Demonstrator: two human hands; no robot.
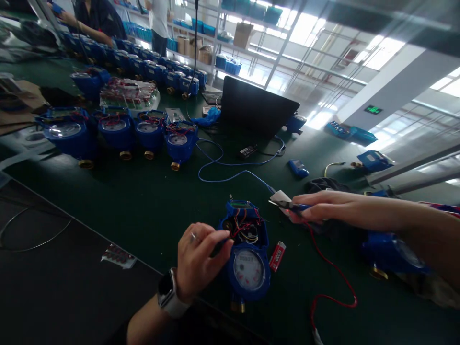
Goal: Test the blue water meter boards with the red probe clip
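Observation:
A blue water meter (pixel 249 270) lies in front of me with its upper housing open, showing red, yellow and dark wires (pixel 246 227) inside. At its left edge is my left hand (pixel 204 258), thumb and index finger curled together near the wires; what they hold, if anything, I cannot make out. My right hand (pixel 318 206) grips pliers (pixel 293 206) with dark jaws and a blue handle. Those jaws point left, over a small white box (pixel 281 197) joined to a blue cable (pixel 235 176). Right of the meter lies a red battery (pixel 277 256).
More blue meters (pixel 179 143) stand in rows at left and behind. A black laptop (pixel 257 105) stands at the back. A red cable (pixel 339 273) curves across the right side, near another meter (pixel 391 251). A co-worker's arm (pixel 88 31) reaches over the far rows.

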